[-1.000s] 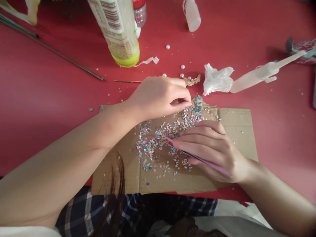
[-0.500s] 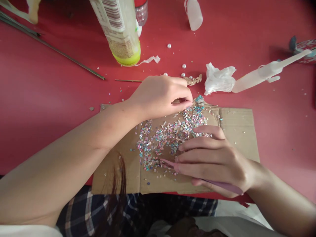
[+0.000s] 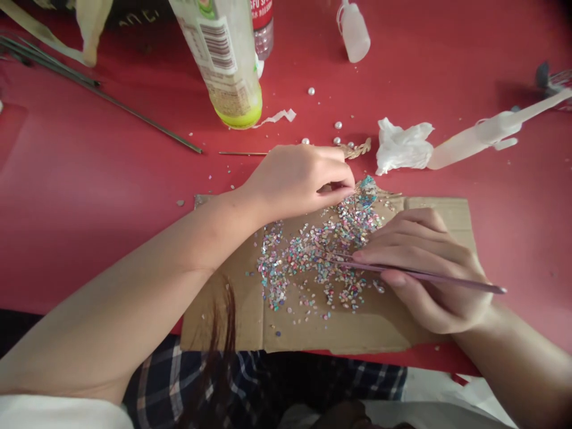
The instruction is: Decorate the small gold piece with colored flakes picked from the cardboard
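Note:
My right hand [image 3: 429, 268] is closed around pink-purple tweezers [image 3: 424, 276], whose tips reach into the loose shiny chips [image 3: 286, 262]. These chips are pink, blue and silvery, scattered over a flat piece of cardboard [image 3: 223, 322]. At the cardboard's far edge, my left hand [image 3: 308, 179] pinches a small wire ornament [image 3: 369, 189] coated with blue-green chips. My fingers hide where they grip it. Just beyond that hand lies a thin metal stick [image 3: 241, 154] with a leaf-like gold end [image 3: 358, 148], its middle covered by the hand.
A tall bottle with a yellow-green base [image 3: 236, 107] stands at the back. Several pearl beads [image 3: 338, 125] lie nearby. Crumpled white tissue [image 3: 404, 146] touches a squeeze bottle [image 3: 473, 140] at right. Another small bottle [image 3: 356, 39] lies farther back. Long thin rods [image 3: 147, 116] rest at left.
My right hand has turned and moved up and right. The tweezer tips have shifted from the chips' near edge towards their middle. My left hand keeps its pinch; the view has shifted slightly.

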Demonstrator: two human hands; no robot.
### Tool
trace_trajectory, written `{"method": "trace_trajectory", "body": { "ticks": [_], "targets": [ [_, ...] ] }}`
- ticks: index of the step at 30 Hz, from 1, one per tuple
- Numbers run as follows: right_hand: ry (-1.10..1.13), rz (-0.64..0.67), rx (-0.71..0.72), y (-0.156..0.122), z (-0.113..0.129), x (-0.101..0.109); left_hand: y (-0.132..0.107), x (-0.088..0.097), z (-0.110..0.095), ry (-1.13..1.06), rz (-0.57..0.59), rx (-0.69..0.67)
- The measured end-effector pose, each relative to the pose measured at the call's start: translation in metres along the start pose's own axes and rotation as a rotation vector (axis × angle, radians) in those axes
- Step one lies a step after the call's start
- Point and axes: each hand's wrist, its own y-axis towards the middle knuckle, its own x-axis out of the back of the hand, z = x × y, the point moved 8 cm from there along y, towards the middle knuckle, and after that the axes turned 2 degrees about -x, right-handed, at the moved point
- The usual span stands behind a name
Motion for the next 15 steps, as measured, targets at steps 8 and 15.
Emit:
{"method": "trace_trajectory", "body": {
  "ticks": [8,15],
  "targets": [
    [-0.013,0.029,0.055,0.0,0.001,-0.004,0.0,0.0,0.0,0.008,-0.018,-0.02],
    [0.032,0.059,0.094,-0.001,0.002,-0.009,0.0,0.003,0.0,0.004,-0.045,-0.02]
  ]
}}
